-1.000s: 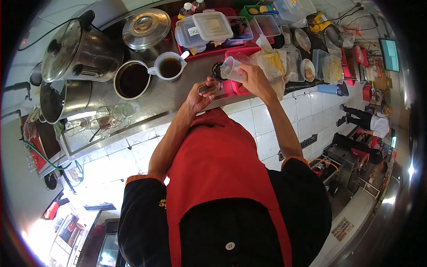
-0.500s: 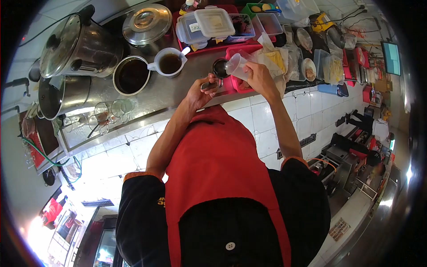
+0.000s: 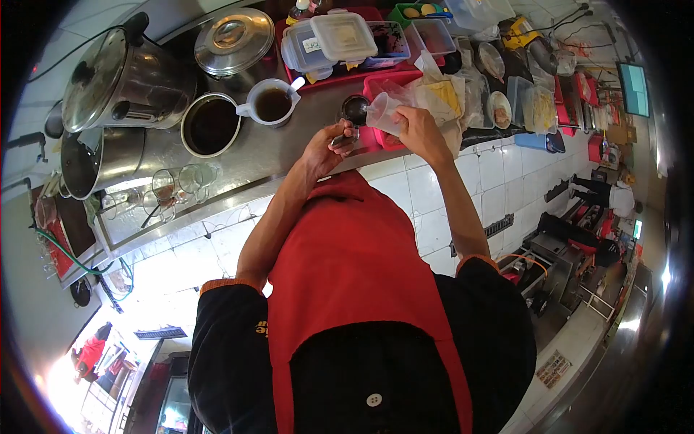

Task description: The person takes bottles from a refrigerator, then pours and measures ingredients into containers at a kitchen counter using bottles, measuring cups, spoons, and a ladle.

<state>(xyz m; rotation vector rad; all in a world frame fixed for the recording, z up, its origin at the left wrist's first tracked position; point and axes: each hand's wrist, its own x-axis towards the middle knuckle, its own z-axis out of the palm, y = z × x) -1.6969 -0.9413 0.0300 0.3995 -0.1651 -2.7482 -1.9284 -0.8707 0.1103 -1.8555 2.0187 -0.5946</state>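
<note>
Fingers of your right hand (image 3: 423, 132) are curled around a clear plastic cup (image 3: 384, 113), gripping it near its base, so the cup extends out past your fingertips, tilted with its mouth away from your palm. Just left of the cup, at its mouth, is a dark round vessel (image 3: 355, 108); whether the two touch, you cannot tell from this view. Below and left of the cup, your left hand (image 3: 324, 152) is partly closed, its fingers bent around a handle (image 3: 341, 140) that seems to belong to that vessel, though the join is hidden. Under and behind the cup is a pink-red tray (image 3: 372, 88); right of the cup lies a yellow item (image 3: 444, 94) on paper. Farther left of the cup on the steel surface (image 3: 278, 152) stand a white jug (image 3: 275, 124) of dark liquid and, beyond it, a metal pot (image 3: 209, 155), also holding dark liquid. Well left of the cup, clear glasses (image 3: 165, 185) sit near the surface's edge. Beyond the cup, away from you, are lidded containers (image 3: 344, 37).
</note>
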